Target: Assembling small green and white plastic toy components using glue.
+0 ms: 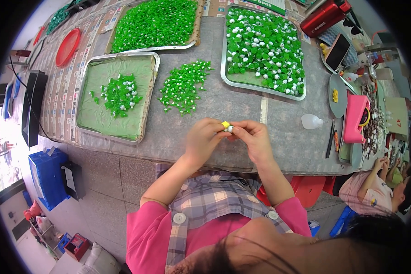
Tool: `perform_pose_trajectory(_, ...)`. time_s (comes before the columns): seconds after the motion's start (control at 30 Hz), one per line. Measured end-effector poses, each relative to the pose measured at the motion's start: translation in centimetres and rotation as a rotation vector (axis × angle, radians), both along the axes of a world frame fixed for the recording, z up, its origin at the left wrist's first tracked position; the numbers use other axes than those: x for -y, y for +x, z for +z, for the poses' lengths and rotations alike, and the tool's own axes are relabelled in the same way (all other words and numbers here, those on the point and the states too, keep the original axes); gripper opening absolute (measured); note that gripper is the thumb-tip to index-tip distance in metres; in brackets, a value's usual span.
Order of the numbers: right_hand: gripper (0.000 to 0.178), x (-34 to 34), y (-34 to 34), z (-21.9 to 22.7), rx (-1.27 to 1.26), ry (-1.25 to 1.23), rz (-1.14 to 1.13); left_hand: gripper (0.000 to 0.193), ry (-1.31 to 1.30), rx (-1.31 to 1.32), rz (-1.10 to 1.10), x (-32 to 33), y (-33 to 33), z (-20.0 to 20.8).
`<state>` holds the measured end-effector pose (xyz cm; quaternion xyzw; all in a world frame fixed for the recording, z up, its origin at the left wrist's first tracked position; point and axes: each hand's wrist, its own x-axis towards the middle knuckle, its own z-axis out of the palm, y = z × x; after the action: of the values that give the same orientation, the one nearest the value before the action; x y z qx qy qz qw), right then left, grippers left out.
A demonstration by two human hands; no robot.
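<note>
My left hand (202, 140) and my right hand (255, 139) meet over the near edge of the grey table, both with fingers pinched closed. Between the fingertips is a small white bead-like piece (229, 129), with a small yellow bit (225, 124) at the left fingertips. Too little of either shows to tell its exact kind. Just beyond my hands lies a loose pile of small green pieces with white tips (185, 86). To the left, a green-lined tray (86, 116) holds a small heap of green pieces with white round heads (121, 95).
A tray (263, 89) of green and white pieces stands far right; another tray (162, 47) of small green pieces stands far left. On the right are a white squeeze bottle (311, 121), a pink tape dispenser (355, 118), a phone (338, 52) and a red flask (325, 19). Another person (372, 189) sits right.
</note>
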<state>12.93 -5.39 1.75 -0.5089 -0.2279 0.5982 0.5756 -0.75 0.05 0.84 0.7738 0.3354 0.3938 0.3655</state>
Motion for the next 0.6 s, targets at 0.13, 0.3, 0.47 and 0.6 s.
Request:
perform_pose_trajectory(0.13, 0.015, -3.1, 0.1, -0.2, 0.260, 0.057, 0.181, 0.015, -0.034, 0.053, 0.222, -1.8, -2.6, -0.6)
perform_pose_trajectory(0.3, 0.018, -7.3, -0.9, -0.4, 0.919, 0.280, 0.470, 0.018, -0.017, 0.172, 0.800, -7.9, -11.0, -1.4)
perform_pose_trajectory(0.47, 0.018, -8.4, -3.0, -2.5, 1.377, 0.486, 0.465, 0.027, 0.339, -0.084, 0.950, -8.3, -11.7, 1.0)
perform_pose_trajectory(0.6, 0.018, -8.0, -2.5, -2.7, 1.417, 0.487, 0.475, 0.025, -0.148, 0.260, 0.571, -5.9, -9.1, -0.5)
